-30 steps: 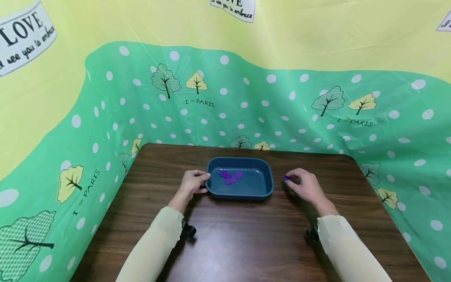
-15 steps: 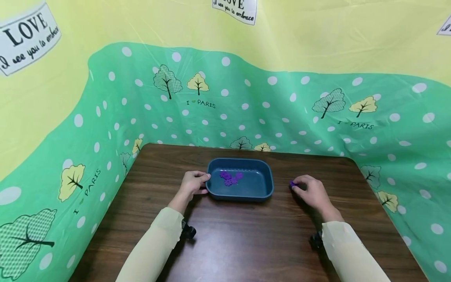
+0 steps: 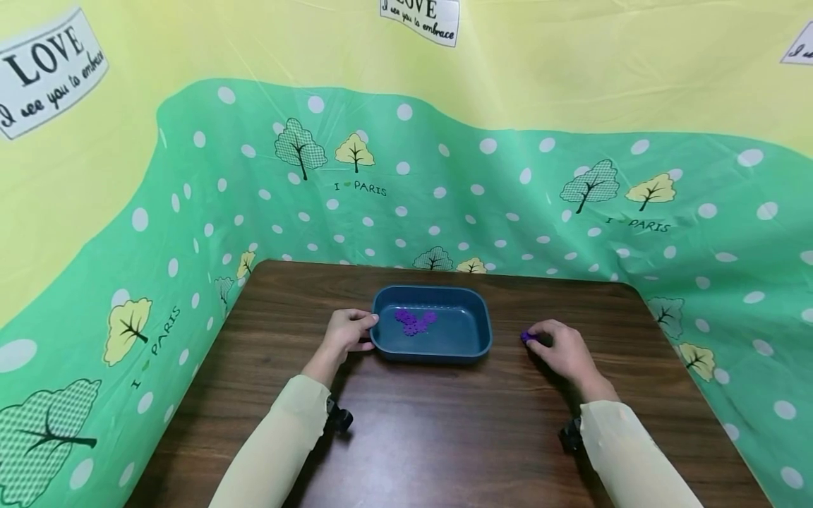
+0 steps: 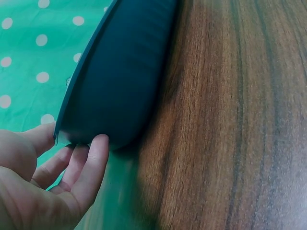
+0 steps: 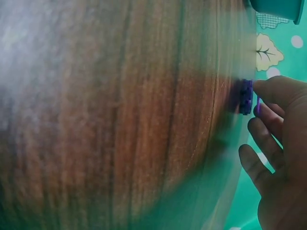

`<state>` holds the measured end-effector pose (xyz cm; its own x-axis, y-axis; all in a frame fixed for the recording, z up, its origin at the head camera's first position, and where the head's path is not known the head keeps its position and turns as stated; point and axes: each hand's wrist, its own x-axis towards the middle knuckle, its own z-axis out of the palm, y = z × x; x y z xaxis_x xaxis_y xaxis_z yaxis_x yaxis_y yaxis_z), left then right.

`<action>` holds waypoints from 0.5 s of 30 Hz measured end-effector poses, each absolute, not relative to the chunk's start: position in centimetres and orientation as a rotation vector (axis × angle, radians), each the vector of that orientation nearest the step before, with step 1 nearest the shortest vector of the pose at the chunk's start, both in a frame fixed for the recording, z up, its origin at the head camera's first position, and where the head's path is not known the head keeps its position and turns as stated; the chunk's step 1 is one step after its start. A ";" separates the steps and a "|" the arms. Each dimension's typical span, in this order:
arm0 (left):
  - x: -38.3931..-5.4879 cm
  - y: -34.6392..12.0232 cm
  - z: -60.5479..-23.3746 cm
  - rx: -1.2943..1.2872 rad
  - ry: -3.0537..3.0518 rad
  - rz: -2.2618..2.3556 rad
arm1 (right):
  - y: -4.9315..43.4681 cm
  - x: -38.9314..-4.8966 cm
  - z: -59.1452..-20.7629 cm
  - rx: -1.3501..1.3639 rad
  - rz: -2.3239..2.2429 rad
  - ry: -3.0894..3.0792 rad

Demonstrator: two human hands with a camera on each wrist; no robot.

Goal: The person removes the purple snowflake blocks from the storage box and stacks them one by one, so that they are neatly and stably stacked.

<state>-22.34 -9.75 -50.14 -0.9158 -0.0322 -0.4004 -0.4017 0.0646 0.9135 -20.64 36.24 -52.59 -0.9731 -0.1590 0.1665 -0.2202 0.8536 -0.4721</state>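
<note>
A dark blue rectangular bin (image 3: 460,331) stands on the table, with several purple notched discs (image 3: 416,326) lying in its left half. My left hand (image 3: 346,330) holds the bin's left end. In the left wrist view, the thumb is at the rim and the fingertips (image 4: 100,140) touch the outer wall (image 4: 115,72). To the right of the bin, my right hand (image 3: 564,349) pinches purple notched plastic (image 3: 526,338) low over the table. The right wrist view shows a notched purple piece (image 5: 246,97) at the thumb tip and a thin purple edge (image 5: 258,104) by the fingers.
The brown wood-grain table (image 3: 438,430) ends at a back edge behind the bin. A green and yellow printed cloth (image 3: 381,212) hangs around its back and sides. Each wrist carries a small black camera (image 3: 339,418).
My right hand has moved right and a little nearer to me, away from the bin, still pinching the purple plastic. The left hand and the bin have stayed in place.
</note>
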 end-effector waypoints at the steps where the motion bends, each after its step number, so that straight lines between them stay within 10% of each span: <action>1: -22.3 -9.7 -50.1 -0.438 2.073 1.928 | 36.2 -20.7 -52.7 0.303 0.760 -2.902; 15: -22.2 -9.7 -50.2 -0.435 2.060 1.937 | 36.3 -20.7 -53.1 0.322 0.748 -2.898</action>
